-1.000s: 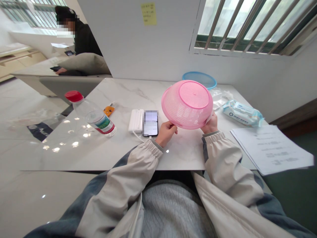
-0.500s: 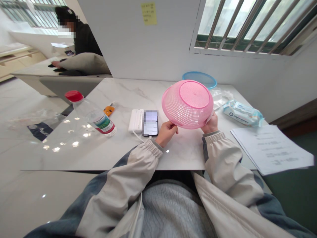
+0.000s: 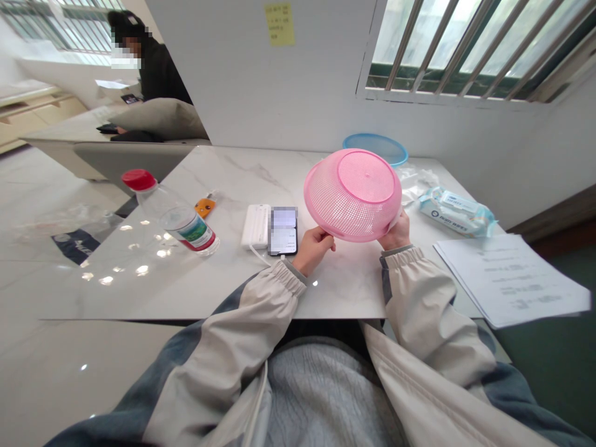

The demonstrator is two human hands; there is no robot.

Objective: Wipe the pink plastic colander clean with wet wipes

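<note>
The pink plastic colander is held upside down in the air just above the worktop, and has barely moved in the last half second, with only a slight roll in the hands. Its perforated wall faces the camera and its round base tilts up and away. The left hand holds the near rim, its fingers curled against the edge. The right hand supports the opposite side, but the colander hides its fingers, so their hold can't be made out. Just left of the colander lie a smartphone with a blurred screen and a white power bank. Farther left, a plastic water bottle with a red cap lies on its side near an orange tag. To the right are a pack of wet wipes and a stack of papers. A blue plastic dish sits behind the colander, against the wall.
</note>
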